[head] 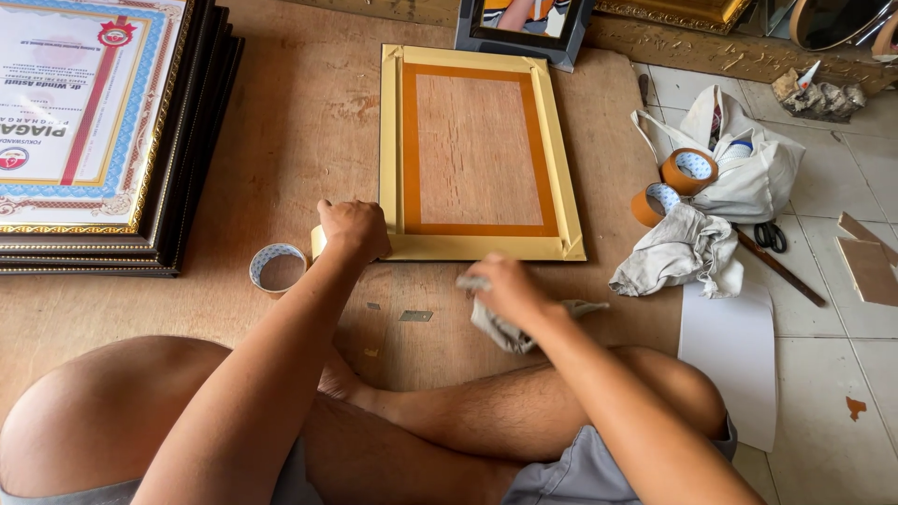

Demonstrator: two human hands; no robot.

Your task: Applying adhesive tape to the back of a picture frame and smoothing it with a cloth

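A gold frame (480, 154), taped orange, lies face-down at centre; near it, a grey cloth (500, 327), seemingly crumpled.

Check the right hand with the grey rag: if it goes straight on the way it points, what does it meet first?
The right hand holding the crumpled grey rag points up-left; first in line looks like the bottom rail of the gold rectangular picture frame, lying face-down. Its height above the wooden board is unclear.

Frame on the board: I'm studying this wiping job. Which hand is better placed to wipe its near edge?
Right, probably: the right hand already holds the rag beside the frame, while the left hand steadies its corner.
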